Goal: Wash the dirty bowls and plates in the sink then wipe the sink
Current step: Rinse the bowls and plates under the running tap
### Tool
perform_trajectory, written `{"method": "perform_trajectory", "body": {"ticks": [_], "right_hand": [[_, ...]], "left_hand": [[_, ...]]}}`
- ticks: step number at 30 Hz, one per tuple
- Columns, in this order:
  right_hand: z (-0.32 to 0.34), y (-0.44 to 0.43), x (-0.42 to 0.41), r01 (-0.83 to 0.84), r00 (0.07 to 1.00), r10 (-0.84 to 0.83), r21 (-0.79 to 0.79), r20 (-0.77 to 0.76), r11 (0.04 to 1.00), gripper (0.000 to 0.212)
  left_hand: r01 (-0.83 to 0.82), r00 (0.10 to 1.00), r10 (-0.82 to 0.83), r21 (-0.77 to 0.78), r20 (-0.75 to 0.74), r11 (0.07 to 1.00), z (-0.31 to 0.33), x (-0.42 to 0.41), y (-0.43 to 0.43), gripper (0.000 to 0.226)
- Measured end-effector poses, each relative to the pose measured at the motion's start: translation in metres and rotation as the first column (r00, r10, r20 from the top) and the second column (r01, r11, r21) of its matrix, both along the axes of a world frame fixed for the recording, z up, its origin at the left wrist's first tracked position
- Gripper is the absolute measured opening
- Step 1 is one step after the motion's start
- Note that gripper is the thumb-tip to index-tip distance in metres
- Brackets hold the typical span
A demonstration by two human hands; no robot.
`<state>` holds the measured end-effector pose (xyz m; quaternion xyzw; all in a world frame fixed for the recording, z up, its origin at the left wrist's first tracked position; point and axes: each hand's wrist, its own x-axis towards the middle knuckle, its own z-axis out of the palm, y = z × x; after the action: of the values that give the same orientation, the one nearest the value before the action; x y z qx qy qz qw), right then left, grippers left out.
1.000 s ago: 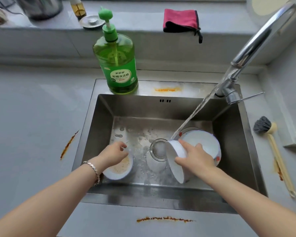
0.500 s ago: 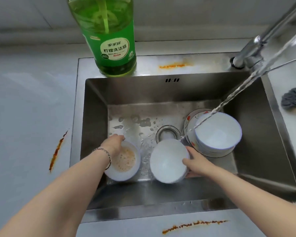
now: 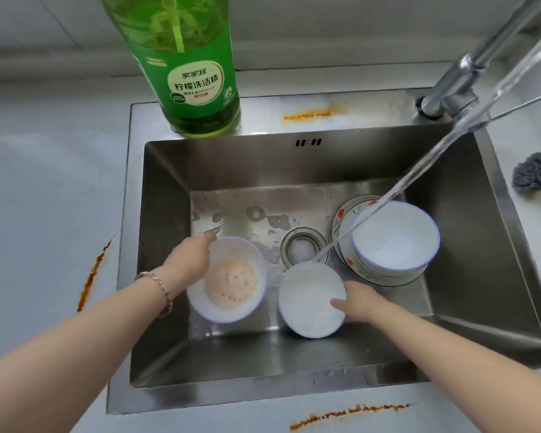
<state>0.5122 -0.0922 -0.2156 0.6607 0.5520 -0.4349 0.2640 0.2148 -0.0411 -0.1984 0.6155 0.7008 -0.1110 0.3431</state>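
Head camera, looking down into a steel sink (image 3: 263,160) set in a pale counter (image 3: 44,198).

On the left of the sink floor, a soiled bowl (image 3: 231,282), upright, with pale orange foamy residue in its bottom. At its far left rim, the left hand (image 3: 189,259), fingers curled over the edge and clamped on it. A bracelet (image 3: 163,289) at the wrist.

Just right of that, near the front wall, a white bowl (image 3: 310,303), tipped, inside facing up and toward the camera. Pinched at its right rim by the right hand (image 3: 361,303), thumb inside, the other fingers hidden behind the bowl's wall (so only the thumb's hold plainly seen).

Behind and between the two bowls, the drain (image 3: 303,248).

On the right of the floor, a blue-rimmed bowl (image 3: 394,235), upright, seated on a flowered plate (image 3: 345,220). Whether one plate or several under it, impossible to tell.

At the back right corner of the sink rim, the tap (image 3: 469,64). Water (image 3: 419,170) running from it in a slanting stream, across the left edge of the blue-rimmed bowl and down to the far rim of the white bowl.

On the back ledge at left, a green soap bottle (image 3: 194,73), top cut off by the frame. On the counter at right, apart from the sink, a grey-headed brush (image 3: 534,176), partly out of view.

Orange-brown stains (image 3: 91,276) on the counter left of the sink, along the front edge and on the back ledge.
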Motion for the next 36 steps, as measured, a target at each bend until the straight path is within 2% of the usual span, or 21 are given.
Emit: {"method": "perform_trajectory", "body": {"ticks": [1, 2, 3, 4, 5, 6, 7, 9, 11, 13, 16, 17, 19, 21, 22, 24, 28, 32, 34, 36], "right_hand": [[0.01, 0.002, -0.006, -0.027, 1.0, 0.026, 0.071, 0.013, 0.997, 0.047], [0.023, 0.003, -0.012, 0.006, 0.999, 0.001, 0.151, -0.048, 0.989, 0.049], [0.035, 0.005, -0.018, 0.127, 0.978, -0.093, 0.181, -0.185, 0.975, 0.053], [0.048, 0.007, -0.022, 0.323, 0.89, -0.261, 0.111, -0.374, 0.94, 0.057], [0.063, 0.009, -0.026, 0.489, 0.719, -0.442, -0.063, -0.537, 0.87, 0.061], [0.075, 0.011, -0.028, 0.558, 0.52, -0.583, -0.268, -0.625, 0.785, 0.064], [0.088, 0.013, -0.029, 0.551, 0.382, -0.659, -0.413, -0.648, 0.725, 0.065], [0.106, 0.016, -0.028, 0.478, 0.271, -0.676, -0.514, -0.685, 0.712, 0.064], [0.125, 0.019, -0.027, 0.485, 0.23, -0.645, -0.488, -0.729, 0.725, 0.056], [0.14, 0.022, -0.027, 0.522, 0.232, -0.606, -0.428, -0.761, 0.738, 0.047], [0.159, 0.03, -0.037, 0.587, 0.314, -0.532, -0.28, -0.786, 0.76, 0.042], [0.162, 0.033, -0.045, 0.615, 0.37, -0.502, -0.199, -0.782, 0.763, 0.043], [0.165, 0.039, -0.061, 0.6, 0.576, -0.385, 0.053, -0.721, 0.798, 0.051], [0.165, 0.041, -0.08, 0.443, 0.791, -0.22, 0.286, -0.57, 0.85, 0.063], [0.165, 0.04, -0.09, 0.354, 0.851, -0.145, 0.349, -0.504, 0.867, 0.066], [0.165, 0.04, -0.105, 0.236, 0.905, -0.05, 0.401, -0.423, 0.885, 0.07], [0.162, 0.042, -0.098, 0.201, 0.925, -0.04, 0.397, -0.377, 0.896, 0.071], [0.158, 0.047, -0.049, 0.347, 0.881, -0.182, 0.336, -0.436, 0.876, 0.06], [0.156, 0.044, -0.023, 0.533, 0.755, -0.34, 0.223, -0.56, 0.816, 0.05], [0.155, 0.041, -0.004, 0.696, 0.545, -0.504, 0.027, -0.67, 0.717, 0.044]], "left_hand": [[-0.049, 0.998, 0.049, 0.026, 0.034, 0.998, 0.011, 0.002, 0.0, 0.048], [-0.095, 0.994, 0.092, 0.046, 0.066, 0.994, 0.024, 0.005, -0.001, 0.045], [-0.134, 0.987, 0.127, 0.067, 0.097, 0.989, 0.036, 0.01, -0.003, 0.041], [-0.166, 0.98, 0.155, 0.086, 0.126, 0.982, 0.048, 0.015, -0.004, 0.036], [-0.193, 0.973, 0.176, 0.101, 0.151, 0.976, 0.06, 0.021, -0.005, 0.031], [-0.219, 0.964, 0.199, 0.108, 0.175, 0.97, 0.07, 0.026, -0.007, 0.026], [-0.245, 0.955, 0.22, 0.109, 0.201, 0.964, 0.081, 0.032, -0.009, 0.021], [-0.312, 0.922, 0.278, 0.091, 0.268, 0.946, 0.099, 0.042, -0.015, 0.016], [-0.401, 0.865, 0.356, 0.061, 0.354, 0.914, 0.114, 0.05, -0.021, 0.014], [-0.473, 0.808, 0.42, 0.032, 0.412, 0.88, 0.126, 0.055, -0.028, 0.017], [-0.537, 0.749, 0.492, -0.03, 0.443, 0.843, 0.135, 0.055, -0.037, 0.02], [-0.536, 0.759, 0.495, -0.026, 0.423, 0.844, 0.135, 0.053, -0.039, 0.026], [-0.514, 0.812, 0.48, 0.016, 0.333, 0.858, 0.136, 0.046, -0.045, 0.037], [-0.534, 0.817, 0.504, 0.04, 0.28, 0.844, 0.14, 0.039, -0.052, 0.04], [-0.554, 0.81, 0.521, 0.059, 0.269, 0.831, 0.14, 0.037, -0.055, 0.038], [-0.583, 0.798, 0.551, 0.082, 0.243, 0.808, 0.143, 0.034, -0.06, 0.036], [-0.576, 0.807, 0.555, 0.06, 0.204, 0.815, 0.141, 0.033, -0.063, 0.034], [-0.558, 0.813, 0.541, 0.023, 0.213, 0.829, 0.137, 0.049, -0.057, 0.034], [-0.55, 0.809, 0.531, 0.005, 0.252, 0.835, 0.136, 0.066, -0.051, 0.027], [-0.554, 0.775, 0.54, -0.059, 0.329, 0.831, 0.136, 0.085, -0.044, 0.019]]}}
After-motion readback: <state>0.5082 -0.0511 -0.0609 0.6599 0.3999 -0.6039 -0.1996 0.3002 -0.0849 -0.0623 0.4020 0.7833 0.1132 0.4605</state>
